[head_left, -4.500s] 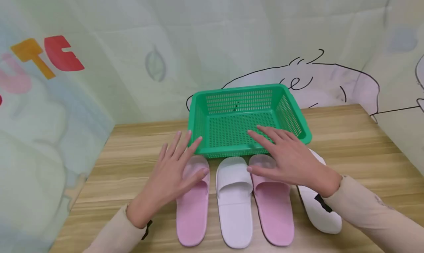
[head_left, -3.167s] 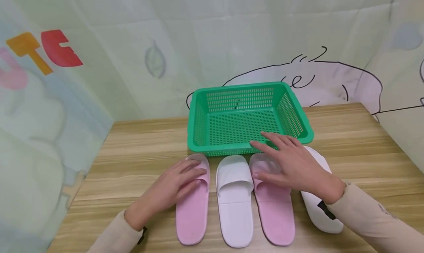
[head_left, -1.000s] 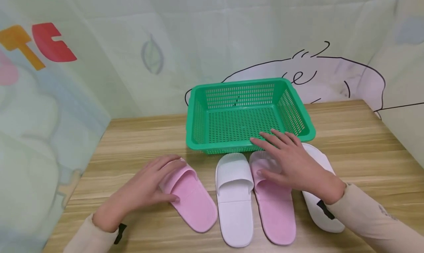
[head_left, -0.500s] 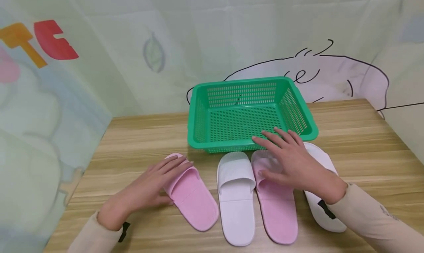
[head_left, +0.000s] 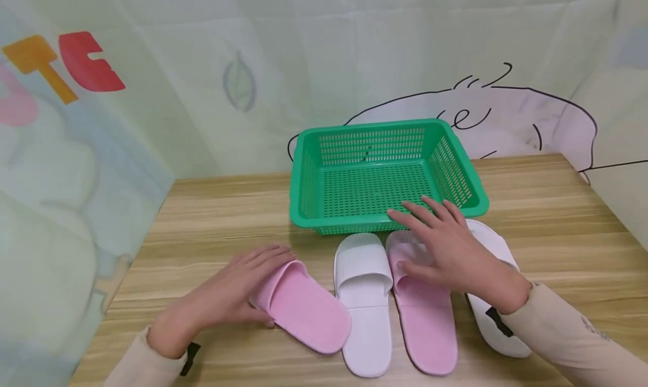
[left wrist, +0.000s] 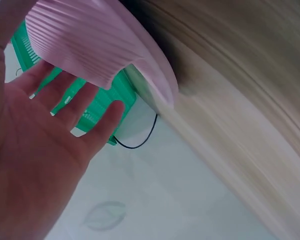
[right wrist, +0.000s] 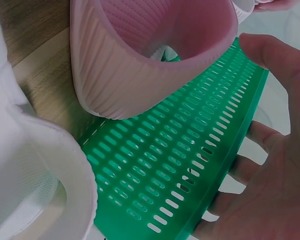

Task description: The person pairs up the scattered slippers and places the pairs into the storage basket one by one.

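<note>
My left hand [head_left: 230, 291] grips the left pink slipper [head_left: 314, 314] at its toe end in the head view. The thumb lies along the near side and the fingers reach over the far side. That slipper is slanted, its heel overlapping the edge of a white slipper [head_left: 367, 336]. In the left wrist view its ribbed strap [left wrist: 75, 40] hides some fingertips. My right hand [head_left: 448, 252], fingers spread, hovers above the second pink slipper [head_left: 427, 336], fingertips by the near rim of the green basket [head_left: 349, 223]. Another white slipper [head_left: 501, 333] lies partly under the right forearm.
The basket stands at the back of the wooden table [head_left: 217, 207], just beyond the slippers' toes. A printed cloth [head_left: 304, 55] hangs behind and to the left of the table. Table surface shows to the left and right of the slippers.
The left pink slipper, earlier straight in the row, has been slid left and slanted by the left hand; its heel has now swung right onto the white slipper's edge. The right hand barely moved.
</note>
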`<control>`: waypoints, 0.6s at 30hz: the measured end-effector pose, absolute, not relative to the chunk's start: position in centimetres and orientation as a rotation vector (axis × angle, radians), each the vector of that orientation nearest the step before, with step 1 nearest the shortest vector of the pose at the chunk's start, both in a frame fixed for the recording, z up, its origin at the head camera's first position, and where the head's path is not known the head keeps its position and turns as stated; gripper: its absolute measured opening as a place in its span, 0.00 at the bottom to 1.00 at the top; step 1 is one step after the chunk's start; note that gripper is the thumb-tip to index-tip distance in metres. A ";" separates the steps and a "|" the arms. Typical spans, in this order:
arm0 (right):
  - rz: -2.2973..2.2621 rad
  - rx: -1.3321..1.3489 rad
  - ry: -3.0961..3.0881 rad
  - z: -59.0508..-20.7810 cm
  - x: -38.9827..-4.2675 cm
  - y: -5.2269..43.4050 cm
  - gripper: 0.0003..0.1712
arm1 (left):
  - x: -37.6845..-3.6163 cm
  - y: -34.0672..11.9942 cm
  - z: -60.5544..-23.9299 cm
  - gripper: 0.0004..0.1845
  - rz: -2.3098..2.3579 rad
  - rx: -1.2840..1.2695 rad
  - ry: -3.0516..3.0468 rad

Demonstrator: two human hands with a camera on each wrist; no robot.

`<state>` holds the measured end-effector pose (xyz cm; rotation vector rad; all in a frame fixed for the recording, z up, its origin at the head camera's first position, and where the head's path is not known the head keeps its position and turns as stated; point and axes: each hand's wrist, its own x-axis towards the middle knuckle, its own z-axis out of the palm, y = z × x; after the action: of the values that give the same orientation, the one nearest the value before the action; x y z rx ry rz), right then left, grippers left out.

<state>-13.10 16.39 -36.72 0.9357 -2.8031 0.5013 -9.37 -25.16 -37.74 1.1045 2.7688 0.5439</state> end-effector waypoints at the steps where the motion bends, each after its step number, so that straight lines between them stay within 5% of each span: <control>1: 0.501 0.935 -2.803 -36.7 -13.1 16.4 0.49 | -9.3 -25.1 -37.8 0.59 0.547 1.117 2.768; 18: 0.424 0.967 -2.786 -36.0 -12.8 16.1 0.50 | -9.4 -24.6 -39.2 0.58 0.573 1.145 2.784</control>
<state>-12.83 16.11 -36.03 0.9666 -2.7857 0.4238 -9.39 -24.55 -39.16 1.1450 2.7837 0.5733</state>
